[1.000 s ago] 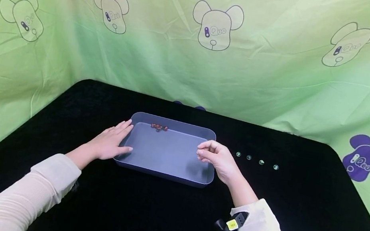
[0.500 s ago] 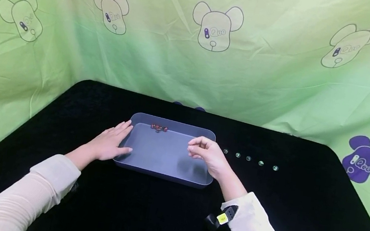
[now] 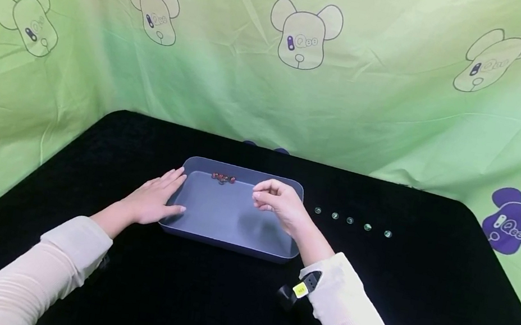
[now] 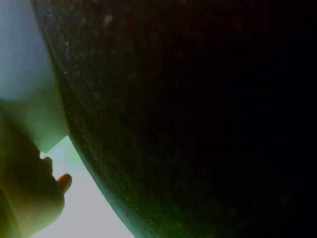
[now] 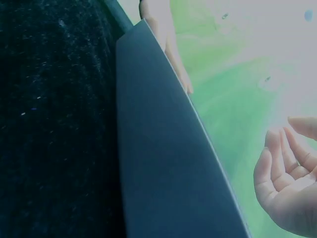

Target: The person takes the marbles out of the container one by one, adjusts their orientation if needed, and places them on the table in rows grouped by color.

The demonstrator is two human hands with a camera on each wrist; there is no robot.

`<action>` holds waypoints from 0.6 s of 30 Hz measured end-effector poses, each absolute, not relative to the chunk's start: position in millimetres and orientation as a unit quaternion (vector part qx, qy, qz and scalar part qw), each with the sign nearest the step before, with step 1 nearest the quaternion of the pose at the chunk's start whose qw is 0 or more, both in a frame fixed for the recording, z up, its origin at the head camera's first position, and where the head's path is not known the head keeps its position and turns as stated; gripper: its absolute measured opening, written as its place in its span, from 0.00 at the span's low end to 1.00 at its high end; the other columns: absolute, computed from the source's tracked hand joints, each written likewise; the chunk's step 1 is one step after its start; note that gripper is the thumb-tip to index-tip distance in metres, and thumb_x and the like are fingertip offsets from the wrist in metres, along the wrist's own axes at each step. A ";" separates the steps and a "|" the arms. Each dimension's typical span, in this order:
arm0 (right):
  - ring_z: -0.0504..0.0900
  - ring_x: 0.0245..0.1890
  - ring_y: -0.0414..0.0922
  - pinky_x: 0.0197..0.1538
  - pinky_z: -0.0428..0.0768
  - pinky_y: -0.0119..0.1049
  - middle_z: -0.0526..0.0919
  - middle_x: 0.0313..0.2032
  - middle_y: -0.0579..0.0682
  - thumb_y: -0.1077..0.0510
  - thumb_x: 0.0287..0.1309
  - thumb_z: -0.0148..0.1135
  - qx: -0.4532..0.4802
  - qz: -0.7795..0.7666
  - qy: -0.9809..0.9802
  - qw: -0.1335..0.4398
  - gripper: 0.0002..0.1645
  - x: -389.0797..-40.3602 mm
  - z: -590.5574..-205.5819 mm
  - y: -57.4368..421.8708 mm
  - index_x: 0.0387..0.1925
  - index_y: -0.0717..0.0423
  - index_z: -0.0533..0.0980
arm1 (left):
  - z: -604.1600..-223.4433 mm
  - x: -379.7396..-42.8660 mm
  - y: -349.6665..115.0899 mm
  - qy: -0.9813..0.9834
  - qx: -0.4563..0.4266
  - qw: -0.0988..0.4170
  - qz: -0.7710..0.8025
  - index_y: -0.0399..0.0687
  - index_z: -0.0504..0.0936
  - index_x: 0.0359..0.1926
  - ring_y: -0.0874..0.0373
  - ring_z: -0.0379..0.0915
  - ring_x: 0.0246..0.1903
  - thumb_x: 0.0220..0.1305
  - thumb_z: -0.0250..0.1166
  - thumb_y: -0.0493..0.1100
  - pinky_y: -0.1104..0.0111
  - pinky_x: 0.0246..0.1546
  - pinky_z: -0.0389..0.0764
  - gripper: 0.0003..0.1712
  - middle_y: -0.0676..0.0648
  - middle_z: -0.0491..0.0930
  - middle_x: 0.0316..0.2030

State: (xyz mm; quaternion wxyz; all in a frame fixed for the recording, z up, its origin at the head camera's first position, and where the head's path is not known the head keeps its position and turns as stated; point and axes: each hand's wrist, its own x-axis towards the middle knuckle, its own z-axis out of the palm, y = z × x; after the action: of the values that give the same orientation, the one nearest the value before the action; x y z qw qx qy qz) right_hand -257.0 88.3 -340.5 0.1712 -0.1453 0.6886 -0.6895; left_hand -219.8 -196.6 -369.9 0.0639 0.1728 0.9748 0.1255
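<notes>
Against the left wall of a grey rectangular tray (image 3: pixel 212 209) lies my left hand (image 3: pixel 149 202), fingers straight and spread, its thumb over the near left corner. My right hand (image 3: pixel 277 202) hovers above the tray's right half, with fingers bent and fingertips close to the thumb. In the right wrist view, the right hand (image 5: pixel 290 186) shows curled fingers near the thumb tip; I cannot tell whether something small is between them. Several small reddish, shiny pieces (image 3: pixel 223 178) lie clustered at the tray's far left side.
Several small round, greenish glassy pieces (image 3: pixel 350 220) form a row on the black cloth (image 3: pixel 426 279) right of the tray. A green printed curtain (image 3: pixel 213 75) stands behind and beside the table. A wrist device (image 3: pixel 300 289) sits at the right sleeve.
My right hand has moved left and slightly away over the tray, uncovering the leftmost round piece of the row. My left hand stays in place on the tray.
</notes>
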 end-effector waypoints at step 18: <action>0.76 0.26 0.42 0.43 0.71 0.48 0.77 0.26 0.47 0.67 0.51 0.55 -0.151 -0.673 0.703 0.173 0.09 -269.8 -332.5 66.9 0.36 0.69 0.71 | -371.8 -220.4 -198.0 0.975 0.172 0.060 0.125 0.38 0.46 0.65 0.47 0.33 0.63 0.58 0.50 0.58 0.52 0.57 0.46 0.43 0.42 0.38 0.65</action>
State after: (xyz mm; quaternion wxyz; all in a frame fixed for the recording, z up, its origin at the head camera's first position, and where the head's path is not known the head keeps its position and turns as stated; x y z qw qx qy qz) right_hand -269.8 66.9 -332.5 0.1726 -0.1512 0.7032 -0.6729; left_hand -220.4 -198.0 -371.8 0.0597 0.1721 0.9753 0.1250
